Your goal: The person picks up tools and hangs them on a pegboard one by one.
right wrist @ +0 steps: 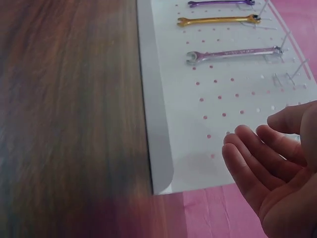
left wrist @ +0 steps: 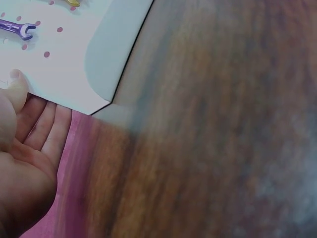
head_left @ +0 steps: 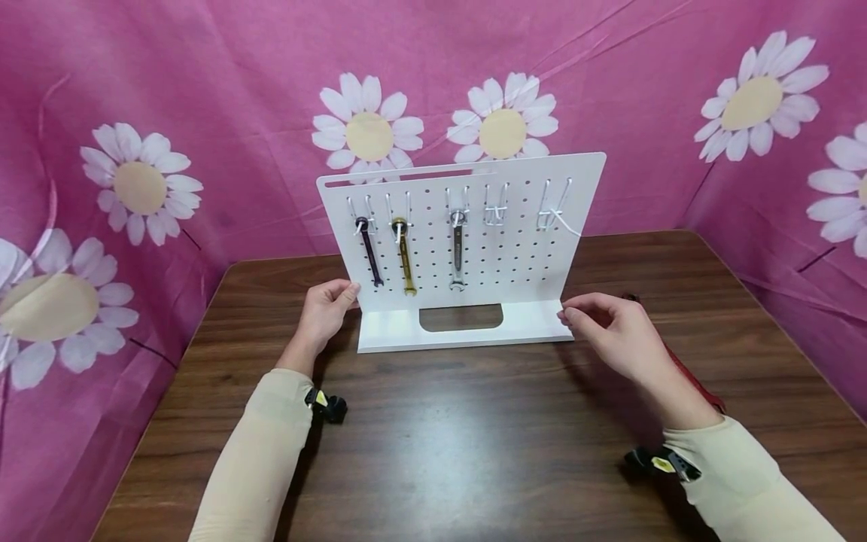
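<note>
A white pegboard stand (head_left: 433,275) stands upright on the table. Three double-ended wrenches hang from its wire hooks: a dark purple one (head_left: 369,252), a gold one (head_left: 405,260) and a silver one (head_left: 457,252). Two more hooks (head_left: 496,215) to their right carry nothing. At the board's lower left edge my left hand (head_left: 323,312) pinches it, thumb (left wrist: 18,89) over the front and fingers behind. My right hand (head_left: 619,335) is by the right end of the base, fingers loosely bent; in the right wrist view, its fingers (right wrist: 257,158) overlap the board with nothing between them.
Behind my right forearm lies a red object (head_left: 691,380), mostly hidden. A pink cloth (head_left: 433,45) with daisies hangs around the back and sides of the wooden table (head_left: 440,452). The stand's base (head_left: 389,331) has a wide cutout in its middle.
</note>
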`<act>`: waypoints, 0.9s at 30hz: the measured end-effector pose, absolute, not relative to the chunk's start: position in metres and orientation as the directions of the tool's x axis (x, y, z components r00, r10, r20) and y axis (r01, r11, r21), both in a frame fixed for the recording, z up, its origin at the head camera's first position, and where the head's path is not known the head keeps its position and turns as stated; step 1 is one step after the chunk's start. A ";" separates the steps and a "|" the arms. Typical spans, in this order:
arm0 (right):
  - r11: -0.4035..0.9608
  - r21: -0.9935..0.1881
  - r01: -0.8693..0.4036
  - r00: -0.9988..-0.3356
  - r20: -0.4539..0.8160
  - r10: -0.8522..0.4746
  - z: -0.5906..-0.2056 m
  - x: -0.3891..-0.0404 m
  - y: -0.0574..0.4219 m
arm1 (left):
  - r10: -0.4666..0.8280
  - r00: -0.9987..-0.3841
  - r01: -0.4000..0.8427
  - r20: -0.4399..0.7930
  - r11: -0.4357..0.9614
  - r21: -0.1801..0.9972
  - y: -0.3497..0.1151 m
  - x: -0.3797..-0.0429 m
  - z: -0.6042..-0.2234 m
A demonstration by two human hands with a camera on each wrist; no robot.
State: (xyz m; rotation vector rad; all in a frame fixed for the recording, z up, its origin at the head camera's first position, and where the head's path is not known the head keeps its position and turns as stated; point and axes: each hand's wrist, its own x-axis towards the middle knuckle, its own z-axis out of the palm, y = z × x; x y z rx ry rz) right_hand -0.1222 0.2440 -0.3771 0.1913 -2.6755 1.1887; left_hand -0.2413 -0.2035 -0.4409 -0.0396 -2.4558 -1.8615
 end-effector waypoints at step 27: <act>0.812 -0.562 -0.158 -0.960 0.280 0.007 -0.386 -0.098 0.310 | -0.031 -0.998 0.036 0.047 0.292 0.956 -0.202 -0.240 -0.441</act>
